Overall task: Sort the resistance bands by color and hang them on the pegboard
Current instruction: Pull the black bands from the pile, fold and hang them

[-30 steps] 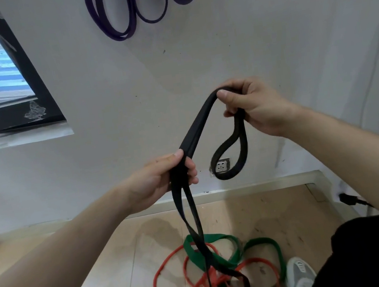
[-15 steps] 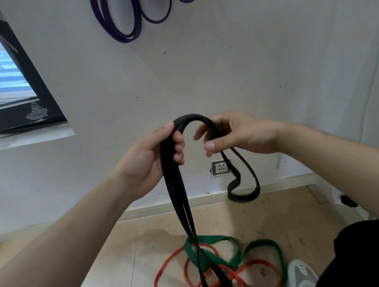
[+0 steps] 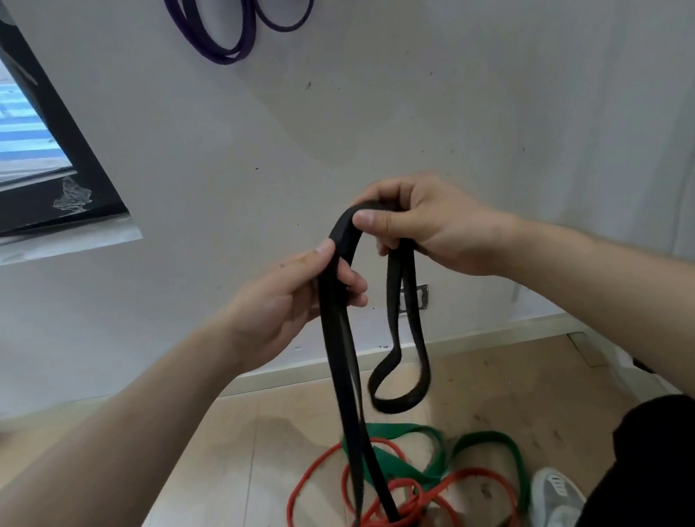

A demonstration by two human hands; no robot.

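A black resistance band [image 3: 345, 381] arches between both hands in front of the wall. My left hand [image 3: 288, 303] grips its doubled strands, which hang down to the floor. My right hand [image 3: 425, 224] pinches the top of the arch, and a shorter black loop dangles below it. On the floor lie tangled red bands [image 3: 325, 487] and green bands [image 3: 494, 444], with the black band's lower end among them. Purple bands [image 3: 221, 34] hang on the wall at the top; whatever holds them is out of frame.
A dark-framed window [image 3: 61, 139] is at the upper left. A wall socket [image 3: 420, 297] sits low behind the black loop. My two grey shoes [image 3: 553, 503] stand beside the pile on the wooden floor [image 3: 216, 486].
My right hand dropped toward the left one, then gripped the arch's top. My left hand rose along the doubled strands. The loop under my right hand now hangs longer.
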